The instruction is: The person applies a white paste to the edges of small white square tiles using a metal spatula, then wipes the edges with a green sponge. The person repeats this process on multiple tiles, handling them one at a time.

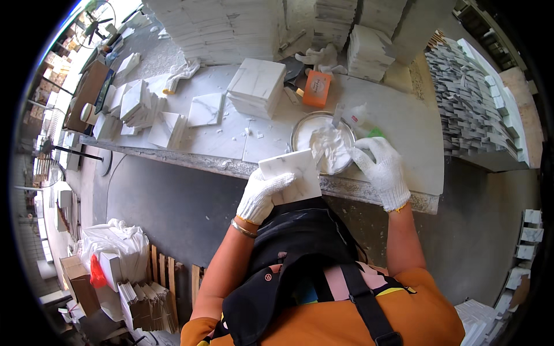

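My left hand (264,193), in a white knit glove, grips a square white tile (297,167) with grey veins, thumb across its face. The tile is tilted in front of the table edge. My right hand (381,170), gloved alike, is at the right rim of a round metal bowl (295,131), its fingers bent and a little apart. Nothing shows clearly between them. White paste or crumpled white material (330,145) lies in the bowl. A flat blade (338,114) leans at its far rim. Behind the right hand are a clear plastic bottle (359,113) and a green piece (376,132).
A tile stack (257,86), an orange box (317,88) and a loose tile (205,109) stand on the table (404,155). More tile piles (138,104) and a glove (182,75) lie at left. Tall stacks (219,32) line the back. Cartons and white plastic (115,245) sit lower left.
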The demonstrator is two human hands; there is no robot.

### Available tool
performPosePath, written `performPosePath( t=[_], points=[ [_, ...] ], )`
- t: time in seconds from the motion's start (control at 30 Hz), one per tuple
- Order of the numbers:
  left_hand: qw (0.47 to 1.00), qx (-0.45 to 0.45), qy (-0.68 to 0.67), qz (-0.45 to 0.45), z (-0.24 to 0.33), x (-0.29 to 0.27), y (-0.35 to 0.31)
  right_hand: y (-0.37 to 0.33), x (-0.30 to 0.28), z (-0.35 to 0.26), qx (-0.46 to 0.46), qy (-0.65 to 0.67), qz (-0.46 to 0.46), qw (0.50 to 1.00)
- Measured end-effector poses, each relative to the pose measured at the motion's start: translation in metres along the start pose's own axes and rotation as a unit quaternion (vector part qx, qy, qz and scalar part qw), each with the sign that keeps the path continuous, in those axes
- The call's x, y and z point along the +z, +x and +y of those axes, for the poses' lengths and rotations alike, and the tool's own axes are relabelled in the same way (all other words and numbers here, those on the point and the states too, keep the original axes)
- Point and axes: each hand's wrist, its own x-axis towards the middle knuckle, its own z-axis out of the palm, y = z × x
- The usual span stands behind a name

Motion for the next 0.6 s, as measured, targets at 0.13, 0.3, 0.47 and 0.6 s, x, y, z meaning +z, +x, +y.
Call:
performPosePath(
  t=[0.13, 0.3, 0.47, 0.6],
  points=[
    [1.000, -0.016, -0.007, -0.003, -0.001, -0.001, 0.003, -0.003, 0.005, -0.005, 0.058, 0.035, -0.068, 0.995],
    [0.998, -0.001, -0.070, 0.002, 0.000, -0.010, 0.000, -0.002, 0.013, -0.023, 0.024, 0.081, -0.168, 0.982],
    [0.998, -0.007, -0.070, 0.006, 0.002, -0.019, -0.001, -0.002, 0.029, -0.023, -0.092, 0.031, -0.195, 0.976],
    [0.997, -0.018, -0.069, 0.015, 0.004, -0.016, 0.004, 0.003, 0.035, -0.026, -0.107, -0.023, -0.272, 0.956]
  ],
)
